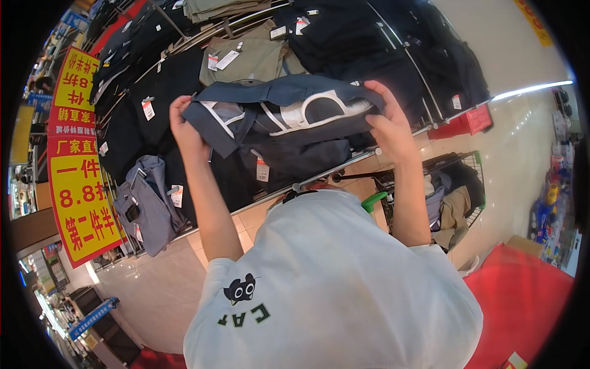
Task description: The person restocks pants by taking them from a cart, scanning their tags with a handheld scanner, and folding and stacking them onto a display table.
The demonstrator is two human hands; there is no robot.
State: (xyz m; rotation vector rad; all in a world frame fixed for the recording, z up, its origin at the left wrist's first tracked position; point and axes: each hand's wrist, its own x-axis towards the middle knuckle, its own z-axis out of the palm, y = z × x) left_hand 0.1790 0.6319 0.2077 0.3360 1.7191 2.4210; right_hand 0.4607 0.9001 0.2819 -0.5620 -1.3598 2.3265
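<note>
Right above the racked dark clothes (384, 71), holding a navy garment (286, 92) opened sideways, ends gripped by left hand (189, 130) and right hand (390, 126), fingers closed on cloth, tips probably tucked behind. Best to pull evenly, sparing the white-trimmed lining (295, 115).

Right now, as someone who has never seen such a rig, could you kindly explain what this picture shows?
There is no machine here: the left hand and right hand are a person's own, bare. The single picture comes from a camera on their head, looking forward and down past their light shirt. Between them, the hands hold a dark garment by its two ends, its white-edged inside showing. Beyond are dark clothes with tags and a khaki garment. A cart with a green handle also holds clothes.
</note>
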